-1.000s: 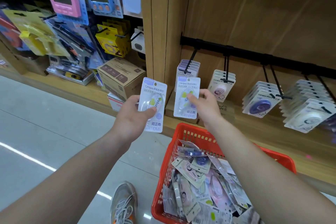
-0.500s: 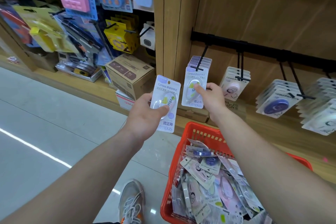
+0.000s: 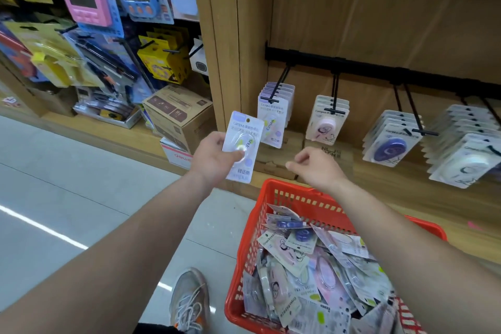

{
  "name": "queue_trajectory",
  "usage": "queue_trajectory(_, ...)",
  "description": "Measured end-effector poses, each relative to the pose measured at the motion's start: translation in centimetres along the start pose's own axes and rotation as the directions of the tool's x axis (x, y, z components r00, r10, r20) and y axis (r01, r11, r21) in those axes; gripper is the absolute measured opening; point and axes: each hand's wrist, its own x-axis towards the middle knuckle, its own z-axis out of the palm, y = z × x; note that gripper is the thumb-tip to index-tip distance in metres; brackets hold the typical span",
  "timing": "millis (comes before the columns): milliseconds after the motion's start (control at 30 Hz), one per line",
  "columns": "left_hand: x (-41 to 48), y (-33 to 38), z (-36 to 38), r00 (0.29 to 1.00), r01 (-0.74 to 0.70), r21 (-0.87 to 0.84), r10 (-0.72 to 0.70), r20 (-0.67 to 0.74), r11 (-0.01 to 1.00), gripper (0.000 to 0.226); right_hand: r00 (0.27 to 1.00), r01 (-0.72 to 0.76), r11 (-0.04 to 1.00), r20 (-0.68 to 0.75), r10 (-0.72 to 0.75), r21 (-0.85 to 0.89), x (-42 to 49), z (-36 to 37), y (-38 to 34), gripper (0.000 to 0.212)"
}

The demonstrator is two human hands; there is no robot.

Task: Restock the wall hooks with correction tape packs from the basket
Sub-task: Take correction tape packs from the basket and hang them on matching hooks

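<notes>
At the left, open grey floor (image 3: 81, 184) runs up to the front edge of a low wooden shelf ledge (image 3: 108, 130). A brown cardboard box (image 3: 179, 116) stands at the ledge's right end, beside a light wooden upright post (image 3: 227, 49). In front of that post the left hand (image 3: 214, 160) grips a white carded correction tape pack with a clear blister (image 3: 242, 144), thumb pressed on the blister and fingers curled behind the card. The pack is upright in the air, below the tip of the leftmost black wire hook (image 3: 279, 84). Its right edge overlaps the front of the matching white packs (image 3: 273, 119) on that hook; whether they touch cannot be told. The hook hangs from a black wall rail (image 3: 379, 68). Further right, on separate hooks, hang pink-dispenser packs (image 3: 325, 122), purple-dispenser packs (image 3: 390, 141) and white-dispenser packs (image 3: 466, 154). A clear gap separates the hands. The right hand (image 3: 317, 168) hovers above the far rim of the red plastic basket (image 3: 298, 198), fingers loosely curled, holding nothing. The basket is heaped with loose correction tape packs (image 3: 311, 266).
</notes>
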Motion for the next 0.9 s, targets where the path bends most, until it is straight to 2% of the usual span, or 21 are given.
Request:
queue_trajectory(200, 3.7, 0.9, 3.9, 0.99, 0.044, -0.203, -0.016, 0.14, 0.978, 0.031, 0.989, 0.143, 0.974, 0.072, -0.132, -0.176, -4.5, -3.8, 2.7, 0.027)
queue_trajectory(333, 5.1, 1.0, 5.3, 0.993, 0.03, -0.262, 0.0, 0.116, 0.964, 0.036, 0.988, 0.143, 0.971, 0.088, -0.128, -0.194, -5.3, -4.5, 3.9, 0.025)
queue_trajectory(567, 5.9, 0.2, 6.2, 0.999, 0.009, -0.288, 0.005, 0.05, 0.957, 0.038, 0.989, 0.121, 0.988, 0.095, -0.111, -0.101, -4.3, -3.1, 4.4, 0.024)
queue_trajectory(767, 5.8, -0.4, 6.9, 1.0, -0.005, -0.385, 0.005, -0.002, 0.923, 0.035, 0.99, 0.093, 0.993, 0.116, -0.083, -0.08, -3.5, -2.0, 5.3, 0.023)
queue_trajectory(900, 6.4, 0.0, 6.7, 0.998, -0.064, -0.271, 0.054, -0.042, 0.96, 0.034, 0.989, 0.082, 0.995, 0.131, -0.074, -0.054, -3.3, -1.2, 5.8, 0.021)
